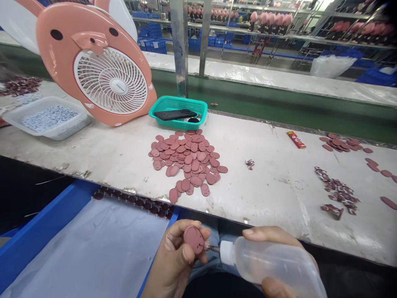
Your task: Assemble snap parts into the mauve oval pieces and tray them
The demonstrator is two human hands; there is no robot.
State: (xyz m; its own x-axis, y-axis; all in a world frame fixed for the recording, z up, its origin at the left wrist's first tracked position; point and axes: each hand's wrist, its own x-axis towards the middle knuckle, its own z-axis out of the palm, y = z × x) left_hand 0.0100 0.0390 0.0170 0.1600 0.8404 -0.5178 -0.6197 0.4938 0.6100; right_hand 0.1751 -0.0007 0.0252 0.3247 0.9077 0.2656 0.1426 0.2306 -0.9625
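Between its fingertips, my left hand (175, 256) holds a small reddish-brown oval piece (194, 239) with tiny holes in its face. My right hand (279, 240) is wrapped round a translucent plastic squeeze bottle (273, 265) with a white cap, tipped on its side. The bottle's thin metal nozzle (213, 248) points left, its tip at the lower right edge of the piece; whether they touch I cannot tell. Beyond my hands, a pile of similar oval pieces (189, 157) lies on the worktable (263, 198).
A pink animal-shaped fan (114, 82) stands behind a white tray (51, 128) of small bits. A green basket (178, 124) holds a dark flat object. At right lie a red packet (296, 140), small brown-and-white parts (336, 188) and more ovals (341, 142). A blue crate (46, 231) sits lower left.
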